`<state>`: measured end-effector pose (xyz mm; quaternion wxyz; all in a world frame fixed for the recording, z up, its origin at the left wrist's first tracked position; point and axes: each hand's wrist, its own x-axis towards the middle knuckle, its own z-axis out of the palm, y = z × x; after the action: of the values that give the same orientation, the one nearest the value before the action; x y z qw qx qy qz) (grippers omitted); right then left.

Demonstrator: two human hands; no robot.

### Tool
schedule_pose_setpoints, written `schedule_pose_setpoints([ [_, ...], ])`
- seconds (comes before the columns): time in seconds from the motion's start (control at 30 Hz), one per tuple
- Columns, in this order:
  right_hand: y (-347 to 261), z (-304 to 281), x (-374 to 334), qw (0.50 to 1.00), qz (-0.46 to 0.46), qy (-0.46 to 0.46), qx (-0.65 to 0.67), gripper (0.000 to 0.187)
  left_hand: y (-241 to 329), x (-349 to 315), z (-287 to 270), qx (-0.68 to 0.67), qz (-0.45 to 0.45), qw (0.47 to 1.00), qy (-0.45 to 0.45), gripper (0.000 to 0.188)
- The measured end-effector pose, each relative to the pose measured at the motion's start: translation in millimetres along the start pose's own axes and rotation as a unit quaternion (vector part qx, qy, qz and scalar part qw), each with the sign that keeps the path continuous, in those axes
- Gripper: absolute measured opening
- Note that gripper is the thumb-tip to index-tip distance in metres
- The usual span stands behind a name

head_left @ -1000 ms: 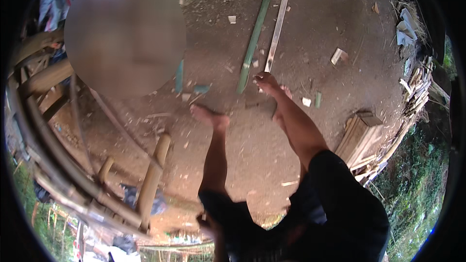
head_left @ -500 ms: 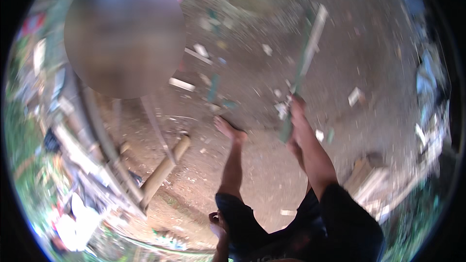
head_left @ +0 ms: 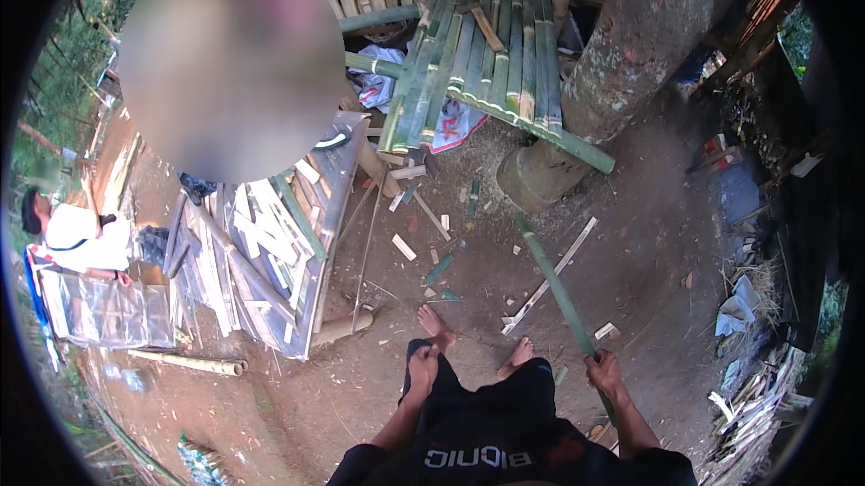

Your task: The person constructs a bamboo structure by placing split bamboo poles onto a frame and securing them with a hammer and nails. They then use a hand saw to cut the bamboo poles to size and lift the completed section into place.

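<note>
My right hand (head_left: 604,371) is wrapped round the lower part of a long green bamboo strip (head_left: 560,292). The strip slants up and away to the left, its far end near the base of a tree trunk. In front of my left thigh, my left hand (head_left: 422,369) is closed in a fist; whether anything is inside it is hidden. A pale split strip (head_left: 551,275) lies on the dirt, left of the green one. Between my hands show my bare feet (head_left: 516,356).
A green bamboo bench (head_left: 491,63) stands ahead, beside a thick leaning trunk (head_left: 631,45). At left, a dark board (head_left: 338,207) carries split pieces (head_left: 261,234). A person in white (head_left: 86,234) is far left. Offcuts (head_left: 404,246) litter the dirt; wood scraps (head_left: 752,414) lie right.
The view has swung up, bringing the bench and trunk into sight. My right hand, still on the bamboo strip, is now closer to my body. My left fist has come up from beside my hip.
</note>
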<state>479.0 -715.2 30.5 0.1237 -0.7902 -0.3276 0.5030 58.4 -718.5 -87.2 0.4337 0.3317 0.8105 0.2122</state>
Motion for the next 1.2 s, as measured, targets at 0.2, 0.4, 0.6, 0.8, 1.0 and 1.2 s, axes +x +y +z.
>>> schedule_pose_setpoints([
  [0.2, -85, 5, -62, 0.986, -0.114, 0.052, -0.112, 0.034, 80, 41, -69, -0.219, -0.119, 0.958, -0.144, 0.033],
  [0.4, -255, 78, -60, 0.966, -0.224, -0.039, 0.121, 0.021, 164, 57, -127, -0.289, 0.011, 0.912, -0.292, 0.031],
  [0.6, -416, 199, 10, 0.901, -0.245, -0.141, 0.328, 0.024, 236, 50, -168, -0.312, 0.066, 0.878, -0.358, 0.035],
  [0.8, -496, 289, 52, 0.889, -0.201, -0.051, 0.408, 0.018, 233, 85, -177, -0.322, 0.118, 0.925, -0.163, 0.02],
  [1.0, -540, 348, 124, 0.873, -0.229, 0.006, 0.43, 0.021, 260, 141, -182, -0.48, 0.059, 0.868, -0.113, 0.021],
  [1.2, -616, 367, 209, 0.902, -0.237, 0.0, 0.361, 0.017, 306, 227, -146, -0.609, 0.032, 0.79, -0.067, 0.053],
])
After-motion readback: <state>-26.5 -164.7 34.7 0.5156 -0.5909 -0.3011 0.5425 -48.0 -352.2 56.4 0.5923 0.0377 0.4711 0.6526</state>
